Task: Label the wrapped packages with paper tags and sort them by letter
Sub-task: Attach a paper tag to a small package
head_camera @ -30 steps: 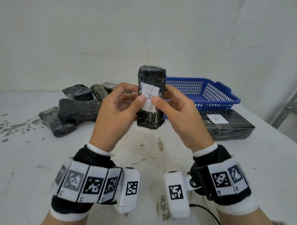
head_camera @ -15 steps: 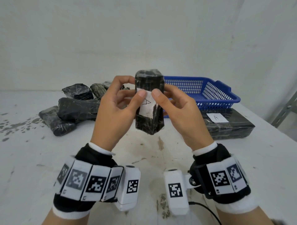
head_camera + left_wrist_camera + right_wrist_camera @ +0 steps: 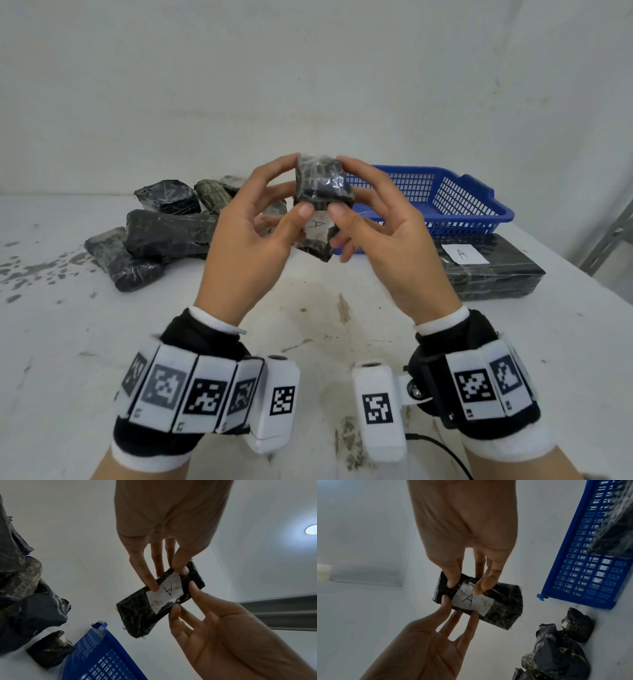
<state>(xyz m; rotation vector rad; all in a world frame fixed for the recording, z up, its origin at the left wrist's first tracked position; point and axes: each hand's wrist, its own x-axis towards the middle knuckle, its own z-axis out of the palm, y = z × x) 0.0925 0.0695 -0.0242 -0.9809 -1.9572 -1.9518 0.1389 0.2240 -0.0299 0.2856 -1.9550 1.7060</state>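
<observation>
Above the middle of the white table (image 3: 85,342), both hands hold one small black wrapped package (image 3: 322,185) clear of the surface. The package is tilted, its upper end leaning away from the person. A white paper tag (image 3: 164,591) marked with a handwritten A lies on the face turned toward the wrists.

The left hand (image 3: 253,240) grips the package between thumb and fingers; its thumb tip presses at the upper edge of the tag. The right hand (image 3: 387,240) grips the opposite side in the same way, its thumb tip just beside the left thumb. In the wrist views, fingertips of both hands rest on the tag and on the wrapping next to it.

Toward the far left of the table lies a pile of black wrapped packages (image 3: 161,236), touching one another, with no tags visible. At the far right stands a blue basket (image 3: 479,205); the right wrist view shows a dark wrapped item inside it. Just in front of the basket, near the right edge, lies a long flat black package (image 3: 507,277) bearing a second tag (image 3: 464,254) marked A on its top face.
</observation>
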